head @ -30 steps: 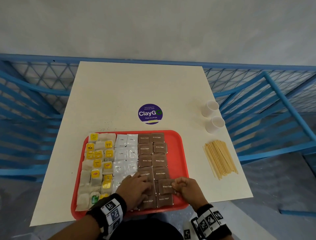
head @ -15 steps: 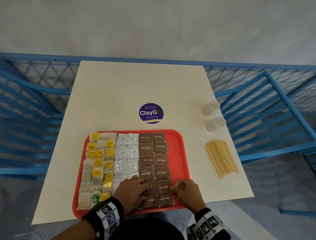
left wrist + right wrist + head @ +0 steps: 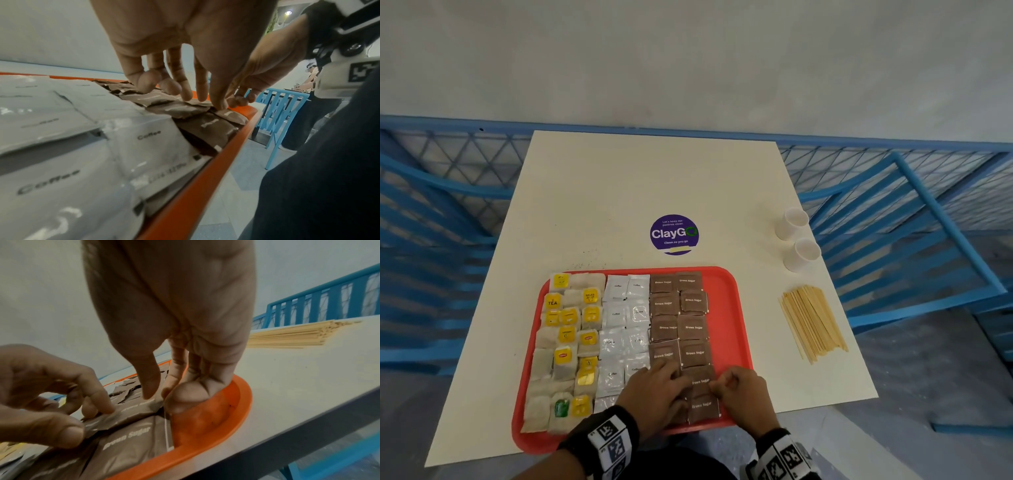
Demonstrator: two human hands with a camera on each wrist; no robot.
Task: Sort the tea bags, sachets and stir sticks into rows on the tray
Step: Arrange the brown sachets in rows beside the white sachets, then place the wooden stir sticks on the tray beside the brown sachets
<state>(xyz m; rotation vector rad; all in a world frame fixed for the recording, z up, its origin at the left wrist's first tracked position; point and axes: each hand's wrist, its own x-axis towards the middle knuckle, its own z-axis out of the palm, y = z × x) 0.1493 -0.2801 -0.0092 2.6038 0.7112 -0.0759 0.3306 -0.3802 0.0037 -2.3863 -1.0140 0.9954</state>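
Together, both hands (image 3: 654,394) on brown sugar sachet (image 3: 700,381)

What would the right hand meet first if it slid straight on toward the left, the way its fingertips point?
Probably the left hand, whose fingers rest on the same brown sugar sachet that the right hand touches.

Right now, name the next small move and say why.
Probably let go and reach the right hand for the stir sticks: the brown sugar sachets already lie in rows on the tray, while the sticks sit on the table.
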